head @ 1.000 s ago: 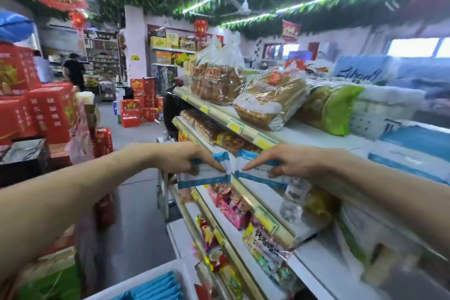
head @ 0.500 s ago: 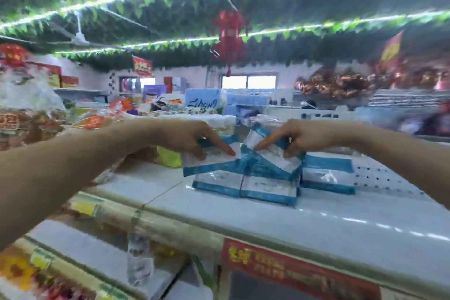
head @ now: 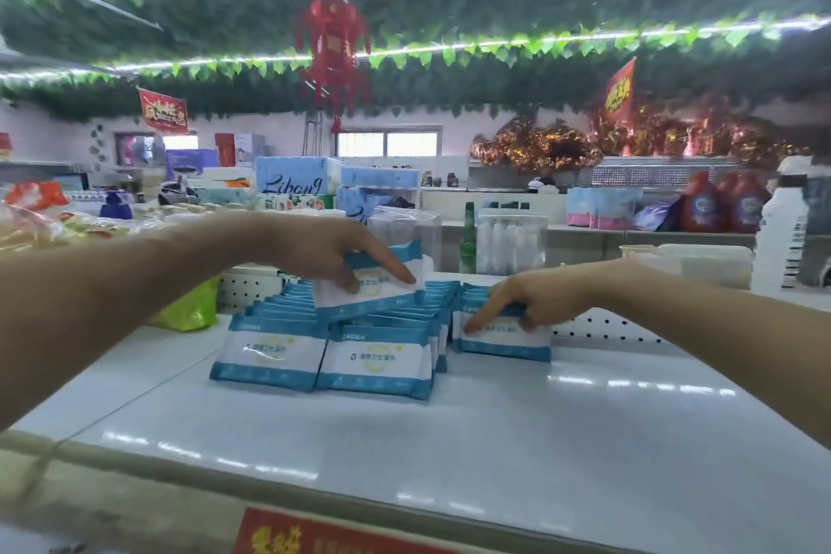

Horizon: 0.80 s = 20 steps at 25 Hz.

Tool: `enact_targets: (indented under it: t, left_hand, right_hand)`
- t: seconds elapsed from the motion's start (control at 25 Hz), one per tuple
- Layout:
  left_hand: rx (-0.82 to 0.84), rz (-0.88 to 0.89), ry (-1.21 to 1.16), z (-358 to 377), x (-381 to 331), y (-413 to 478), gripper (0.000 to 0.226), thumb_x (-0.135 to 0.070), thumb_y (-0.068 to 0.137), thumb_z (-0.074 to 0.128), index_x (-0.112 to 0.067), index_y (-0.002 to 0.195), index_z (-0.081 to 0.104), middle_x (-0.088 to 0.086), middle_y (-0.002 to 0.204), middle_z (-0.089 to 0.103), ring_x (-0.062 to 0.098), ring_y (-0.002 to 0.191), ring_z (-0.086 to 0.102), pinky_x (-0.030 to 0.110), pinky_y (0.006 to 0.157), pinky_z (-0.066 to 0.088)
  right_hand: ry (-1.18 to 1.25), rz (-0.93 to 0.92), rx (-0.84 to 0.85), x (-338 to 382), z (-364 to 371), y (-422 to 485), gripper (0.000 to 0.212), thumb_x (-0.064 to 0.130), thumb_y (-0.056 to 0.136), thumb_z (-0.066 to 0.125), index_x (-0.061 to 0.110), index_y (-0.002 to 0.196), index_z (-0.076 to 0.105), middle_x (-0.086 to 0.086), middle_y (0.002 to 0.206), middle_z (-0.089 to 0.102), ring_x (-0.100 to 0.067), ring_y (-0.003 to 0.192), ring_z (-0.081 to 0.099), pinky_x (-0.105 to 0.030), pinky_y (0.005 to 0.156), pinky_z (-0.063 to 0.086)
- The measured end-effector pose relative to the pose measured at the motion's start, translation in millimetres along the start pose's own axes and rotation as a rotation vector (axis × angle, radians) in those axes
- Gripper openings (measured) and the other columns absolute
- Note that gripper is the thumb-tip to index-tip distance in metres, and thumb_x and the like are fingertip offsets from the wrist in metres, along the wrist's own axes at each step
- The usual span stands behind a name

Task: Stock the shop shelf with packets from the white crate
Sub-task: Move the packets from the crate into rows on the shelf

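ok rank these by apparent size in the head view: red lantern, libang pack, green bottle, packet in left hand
1. Red lantern and packet in left hand: alike, packet nearer, unranked
2. Libang pack
3. Green bottle

a shop: stocked white shelf [head: 494, 441] with red price label [head: 288, 535], detergent bottles [head: 719, 207].

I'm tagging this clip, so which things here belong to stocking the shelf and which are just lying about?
Job: left hand gripping raised packet; right hand holding right packet; stocked packets; shelf.
Lying about: green bag; green bottle; red detergent bottles; tissue packs.
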<state>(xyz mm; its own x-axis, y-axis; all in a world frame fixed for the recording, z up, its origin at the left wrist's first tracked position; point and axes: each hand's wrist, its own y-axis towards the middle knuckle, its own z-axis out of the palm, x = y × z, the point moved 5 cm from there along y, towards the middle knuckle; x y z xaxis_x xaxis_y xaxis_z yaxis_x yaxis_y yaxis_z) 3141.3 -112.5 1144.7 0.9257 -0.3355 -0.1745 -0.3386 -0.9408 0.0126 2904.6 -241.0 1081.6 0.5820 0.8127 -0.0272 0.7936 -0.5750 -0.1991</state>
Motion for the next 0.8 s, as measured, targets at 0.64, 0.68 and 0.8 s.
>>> enact_targets:
  t: [0.64, 0.68, 0.8]
  left_hand:
    - [-0.004, 0.178, 0.017, 12, -77, 93, 0.068, 0.0, 0.095, 0.064, -0.049, 0.141, 0.057, -0.016, 0.137, 0.057, 0.002, 0.102, 0.063, 0.021, 0.085, 0.054]
    - [0.027, 0.194, 0.051, 21, -81, 104, 0.069, 0.0, 0.094, 0.065, -0.049, 0.143, 0.055, -0.014, 0.134, 0.058, 0.004, 0.103, 0.061, 0.022, 0.085, 0.051]
    - [0.116, 0.254, 0.121, 47, -89, 131, 0.071, 0.0, 0.093, 0.067, -0.044, 0.147, 0.053, -0.022, 0.127, 0.056, -0.01, 0.097, 0.057, 0.019, 0.088, 0.042]
  right_hand:
    - [-0.279, 0.005, -0.37, -54, -9, -56, 0.061, 0.016, 0.099, 0.065, 0.063, 0.136, 0.051, 0.018, 0.158, 0.037, -0.012, 0.145, 0.03, -0.051, 0.117, 0.032]
    - [-0.273, 0.027, -0.413, -62, -12, -66, 0.061, 0.016, 0.097, 0.067, 0.063, 0.134, 0.052, 0.019, 0.154, 0.041, -0.01, 0.142, 0.034, -0.051, 0.115, 0.035]
    - [-0.24, 0.088, -0.516, -85, -15, -94, 0.061, 0.015, 0.095, 0.071, 0.062, 0.131, 0.056, 0.021, 0.142, 0.05, -0.004, 0.132, 0.043, -0.049, 0.11, 0.042]
